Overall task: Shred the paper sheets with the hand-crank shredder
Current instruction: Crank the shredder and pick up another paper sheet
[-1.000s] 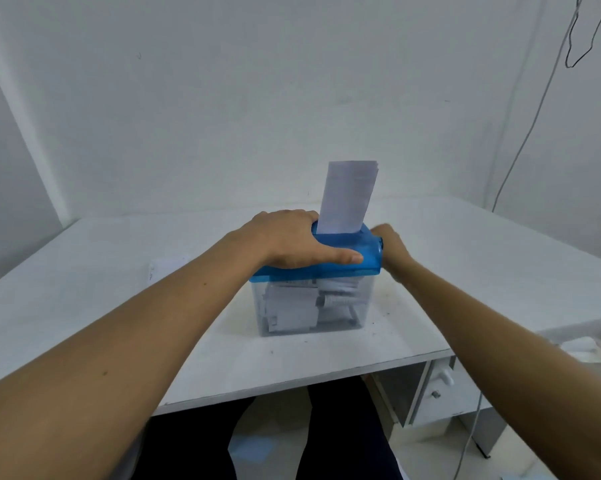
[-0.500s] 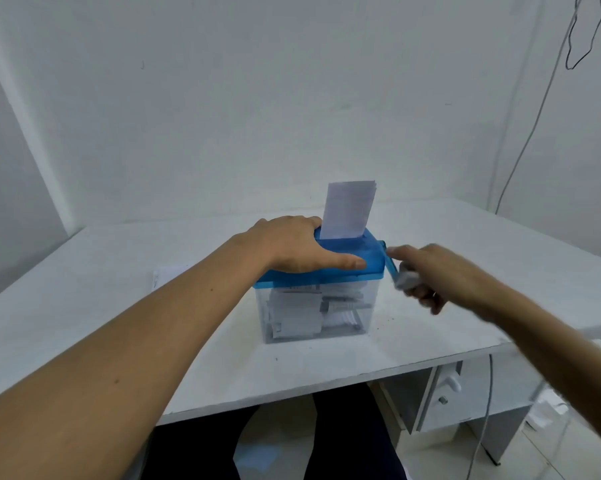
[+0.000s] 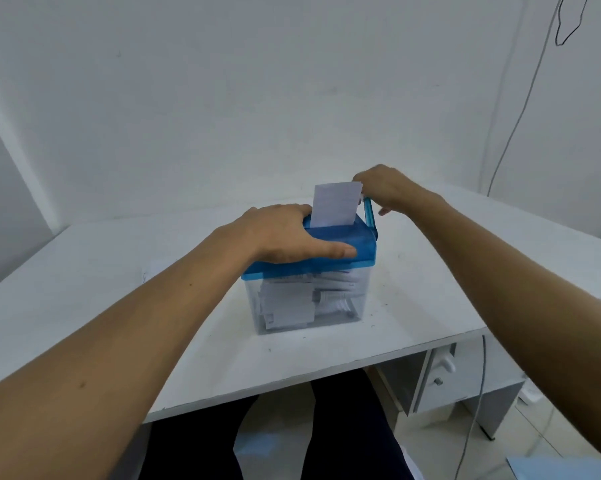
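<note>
White desk (image 3: pixel 84 289) bears the shredder (image 3: pixel 359 251), left hand (image 3: pixel 285 233) flat atop, right hand (image 3: pixel 389 188) gripping crank (image 3: pixel 369 215).

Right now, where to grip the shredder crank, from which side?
Take the crank by its upper end, from the right. The arm stands nearly upright off the right end of the lid, so the tip likely gives most leverage; the right hand grips there, the left hand presses the lid.

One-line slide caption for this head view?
Left hand presses the blue-lidded shredder while the right hand grips the raised crank; a paper sheet stands in the slot.
</note>
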{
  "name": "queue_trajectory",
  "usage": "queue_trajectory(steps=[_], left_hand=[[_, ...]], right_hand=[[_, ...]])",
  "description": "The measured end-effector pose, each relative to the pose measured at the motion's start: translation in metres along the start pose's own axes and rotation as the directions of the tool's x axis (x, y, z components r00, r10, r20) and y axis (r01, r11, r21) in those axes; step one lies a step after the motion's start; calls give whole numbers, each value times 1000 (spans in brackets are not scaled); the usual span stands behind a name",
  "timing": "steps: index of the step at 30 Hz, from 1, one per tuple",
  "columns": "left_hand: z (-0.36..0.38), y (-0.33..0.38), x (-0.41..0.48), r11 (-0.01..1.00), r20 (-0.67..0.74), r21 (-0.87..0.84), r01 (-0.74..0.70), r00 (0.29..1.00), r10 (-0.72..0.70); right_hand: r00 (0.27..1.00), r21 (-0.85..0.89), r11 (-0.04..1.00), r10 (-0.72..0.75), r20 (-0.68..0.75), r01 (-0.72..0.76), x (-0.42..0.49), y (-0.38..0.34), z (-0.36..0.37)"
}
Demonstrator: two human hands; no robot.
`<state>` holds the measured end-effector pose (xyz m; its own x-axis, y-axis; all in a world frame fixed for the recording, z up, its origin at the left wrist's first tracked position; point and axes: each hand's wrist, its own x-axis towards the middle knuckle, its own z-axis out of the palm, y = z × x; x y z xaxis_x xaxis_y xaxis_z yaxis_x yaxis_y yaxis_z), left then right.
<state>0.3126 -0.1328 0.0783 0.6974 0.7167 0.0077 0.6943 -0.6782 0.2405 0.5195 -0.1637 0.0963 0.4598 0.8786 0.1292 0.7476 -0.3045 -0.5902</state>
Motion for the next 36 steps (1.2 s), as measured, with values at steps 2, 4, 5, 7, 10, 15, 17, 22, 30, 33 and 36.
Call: queue_trajectory(steps=[2,4,5,7,10,15,17,22,30,33,36], left_hand=[[0,0,-1,1000,0,-6,-4,1000,4],[0,0,-2,1000,-5,-8,-13,1000,13],[0,0,-2,1000,-7,-3,-19,1000,19],[0,1,-3,1000,-12,3,-24,1000,24],[0,1,-4,1000,-17,5,-16,1000,16],[0,2,-3,1000,-12,24,-6,1000,6],[0,2,-4,1000,-15,26,-6,1000,7],[-2,0,-3,1000,3,21,-7,1000,6],[-4,1,-2,1000,6,-7,4,1000,-4],[-3,0,-3,1000,14,2,-18,1000,18],[-4,0,-3,1000,14,5,-30,999,30]], right_hand=[[998,19,999,37,46,-38,7,3,11],[993,11,997,77,90,-78,6,9,25],[989,19,993,111,101,-114,5,14,34],[979,77,981,167,116,-177,-1,23,48],[969,107,970,201,146,-218,-8,35,60],[933,96,957,242,267,-275,-37,53,72],[924,149,946,235,303,-289,-57,57,68],[945,228,946,159,287,-229,-91,66,44],[924,338,940,-81,373,-54,-124,55,-2],[876,323,936,-269,401,140,-121,46,-22],[851,366,898,-379,363,244,-105,39,-35]])
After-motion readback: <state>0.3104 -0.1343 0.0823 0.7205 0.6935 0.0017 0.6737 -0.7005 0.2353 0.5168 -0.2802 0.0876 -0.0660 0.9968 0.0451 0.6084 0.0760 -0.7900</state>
